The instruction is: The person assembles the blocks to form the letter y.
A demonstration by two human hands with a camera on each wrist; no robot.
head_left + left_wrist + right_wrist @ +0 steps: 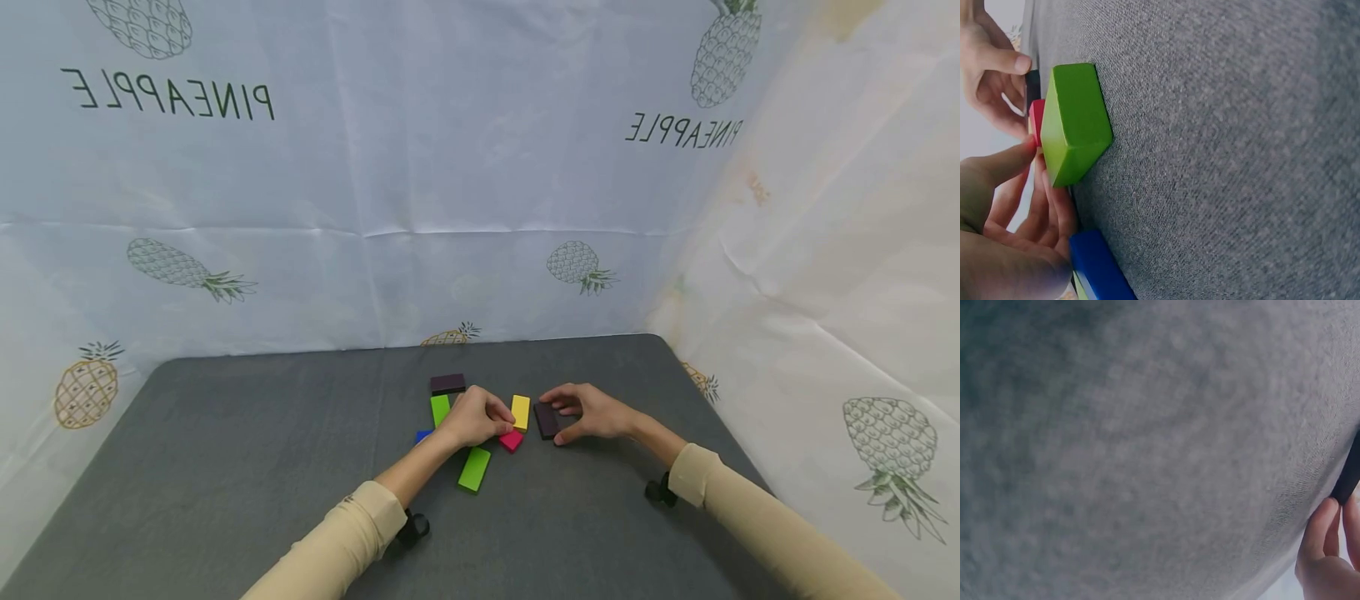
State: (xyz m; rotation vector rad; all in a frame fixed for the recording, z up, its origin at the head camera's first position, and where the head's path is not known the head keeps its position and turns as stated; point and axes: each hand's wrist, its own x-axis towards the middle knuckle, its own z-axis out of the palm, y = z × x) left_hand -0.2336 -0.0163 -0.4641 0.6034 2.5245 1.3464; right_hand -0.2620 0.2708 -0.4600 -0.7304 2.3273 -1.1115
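Observation:
My left hand [477,417] pinches a red block [512,440], its thumb at one end of it in the left wrist view. Just behind the red block lies a yellow block [521,412]. My right hand [592,412] holds a dark block [547,421] by its two ends, thumb at the near end and fingers at the far one. The right wrist view shows fingertips on that dark block [1349,472]. A green block [1075,115] lies in front of my left hand. Part of a blue block [1100,265] shows beside the left palm; the left arm hides the rest in the head view.
Another green block [440,408] lies behind my left hand, partly covered by it. Beyond that is a second dark block [447,383]. All rest on a grey cloth-covered table [262,467]. A pineapple-print curtain [465,167] stands along the table's far edge and right side.

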